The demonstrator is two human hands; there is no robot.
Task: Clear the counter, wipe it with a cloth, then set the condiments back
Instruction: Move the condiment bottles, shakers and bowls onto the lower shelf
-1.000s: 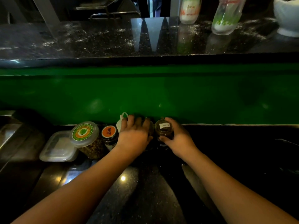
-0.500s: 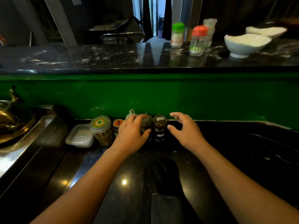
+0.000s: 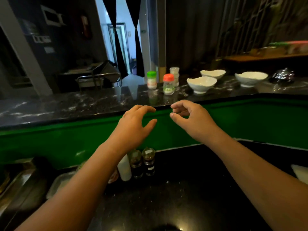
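Black speckled stone counter (image 3: 183,197) down low, and both hands are up in the air over the green wall (image 3: 50,140) that splits it from the raised counter (image 3: 83,102) behind. Left hand (image 3: 133,124) is empty, fingers spread and curved with a wide gap to the thumb. Right hand (image 3: 191,117) is empty too, fingers curled in closer so the thumb and forefinger are only narrowly apart.

Condiments are in two spots. On the lower counter, tight against the green wall: two dark spice jars (image 3: 143,162) side by side, with a white bottle (image 3: 124,169) just left of them, partly hidden by the left forearm. More stuff sits further left but the arm covers most of it.

Up on the raised counter: a green-capped shaker (image 3: 151,80), a red-capped jar (image 3: 168,84) just beside it, and a clear jar (image 3: 174,75) behind that one. Three white bowls (image 3: 201,84) sit to the right.
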